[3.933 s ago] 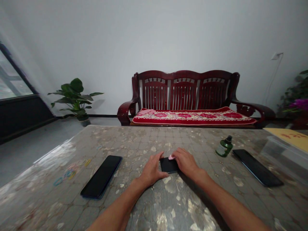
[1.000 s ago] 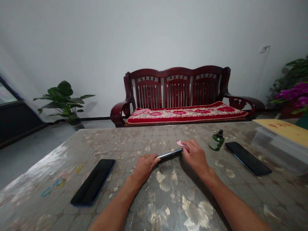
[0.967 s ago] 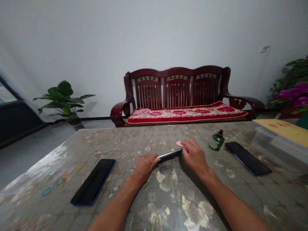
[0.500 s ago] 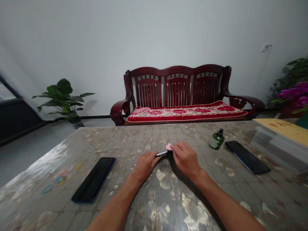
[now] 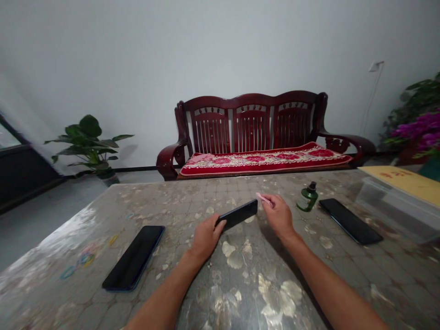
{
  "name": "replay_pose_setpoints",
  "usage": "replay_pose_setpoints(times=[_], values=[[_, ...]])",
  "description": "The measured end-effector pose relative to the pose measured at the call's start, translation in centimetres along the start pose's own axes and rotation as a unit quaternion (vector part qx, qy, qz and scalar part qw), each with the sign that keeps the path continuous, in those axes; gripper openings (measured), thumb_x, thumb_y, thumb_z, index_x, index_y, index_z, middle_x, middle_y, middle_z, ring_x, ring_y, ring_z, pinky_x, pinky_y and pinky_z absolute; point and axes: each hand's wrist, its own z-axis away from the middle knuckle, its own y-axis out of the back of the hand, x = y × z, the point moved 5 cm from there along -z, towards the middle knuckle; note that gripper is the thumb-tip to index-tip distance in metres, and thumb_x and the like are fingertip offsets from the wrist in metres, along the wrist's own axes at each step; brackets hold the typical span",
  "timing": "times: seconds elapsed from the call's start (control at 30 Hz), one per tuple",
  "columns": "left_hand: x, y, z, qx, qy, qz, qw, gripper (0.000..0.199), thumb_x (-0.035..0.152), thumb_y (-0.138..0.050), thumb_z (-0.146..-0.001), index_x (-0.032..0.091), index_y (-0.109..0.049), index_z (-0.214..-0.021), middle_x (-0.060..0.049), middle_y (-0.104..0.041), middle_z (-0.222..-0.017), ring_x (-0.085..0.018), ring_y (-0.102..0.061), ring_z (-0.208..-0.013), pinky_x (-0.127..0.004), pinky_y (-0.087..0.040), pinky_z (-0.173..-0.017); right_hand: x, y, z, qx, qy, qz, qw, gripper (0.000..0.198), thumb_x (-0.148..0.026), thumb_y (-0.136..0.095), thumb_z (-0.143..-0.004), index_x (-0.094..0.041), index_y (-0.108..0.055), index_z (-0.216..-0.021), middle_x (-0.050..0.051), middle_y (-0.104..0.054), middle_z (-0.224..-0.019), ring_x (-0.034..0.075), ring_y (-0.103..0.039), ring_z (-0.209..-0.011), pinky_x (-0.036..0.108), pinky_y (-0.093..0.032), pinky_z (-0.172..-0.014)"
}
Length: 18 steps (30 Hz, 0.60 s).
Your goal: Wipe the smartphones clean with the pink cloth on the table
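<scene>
My left hand grips one end of a dark smartphone, thumb on the near face, held tilted above the table. To the right of the phone's far end, my right hand is closed on a small pink cloth, a little apart from the phone. A second black phone lies flat on the table to the left. Another dark phone lies at the right, beside a green bottle with a black cap.
The table has a patterned, shiny cover. Several coloured rubber bands lie at its left. A clear plastic box with a yellow envelope on top stands at the right. Behind the table is a wooden bench.
My right hand has moved right, off the phone's end, taking the pink cloth with it. The phone has turned so that its broad dark face shows. My left hand keeps its grip.
</scene>
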Motion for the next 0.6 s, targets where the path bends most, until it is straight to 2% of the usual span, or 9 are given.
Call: replay_pose_setpoints(times=[0.1, 0.2, 0.33, 0.6], values=[[-0.4, -0.4, -0.1, 0.008, 0.04, 0.09, 0.995, 0.021, 0.032, -0.052, -0.093, 0.018, -0.067, -0.099, -0.006, -0.073, -0.086, -0.022, -0.068, -0.08, -0.031, -0.048, -0.073, 2.6, -1.5, 0.0, -0.025, -0.126, -0.153, 0.98, 0.04, -0.05, -0.061, -0.077, -0.016, -0.075, -0.095, 0.006, -0.072, -0.086, 0.022, -0.063, -0.077, 0.03, -0.045, -0.069], [-1.0, -1.1, -0.1, 0.014, 0.062, 0.197, 0.978, 0.029, 0.031, -0.055, -0.088, 0.017, -0.066, -0.11, -0.006, -0.075, -0.093, -0.023, -0.069, -0.084, -0.032, -0.051, -0.078, 3.5, -2.7, 0.3, -0.033, -0.177, -0.224, 0.958, 0.052, -0.058, -0.067, -0.069, -0.013, -0.075, -0.094, 0.005, -0.072, -0.081, 0.019, -0.06, -0.069, 0.028, -0.043, -0.061], [-1.5, -1.8, -0.3, -0.01, 0.089, 0.257, 0.962, 0.042, 0.03, -0.055, -0.085, 0.015, -0.062, -0.124, -0.007, -0.075, -0.099, -0.024, -0.069, -0.091, -0.035, -0.052, -0.082, 3.4, -3.6, 0.4, -0.064, -0.168, -0.223, 0.958, 0.056, -0.065, -0.066, -0.071, -0.013, -0.075, -0.09, 0.004, -0.07, -0.075, 0.017, -0.058, -0.065, 0.026, -0.04, -0.058], [-0.5, -1.2, -0.6, -0.053, 0.078, 0.167, 0.981, 0.038, 0.025, -0.059, -0.08, 0.017, -0.068, -0.117, -0.01, -0.072, -0.115, -0.026, -0.065, -0.107, -0.038, -0.047, -0.098, 3.5, -4.3, 0.7, -0.116, -0.134, -0.126, 0.976, 0.049, -0.063, -0.062, -0.077, -0.018, -0.077, -0.088, 0.003, -0.073, -0.076, 0.019, -0.062, -0.069, 0.024, -0.041, -0.059]])
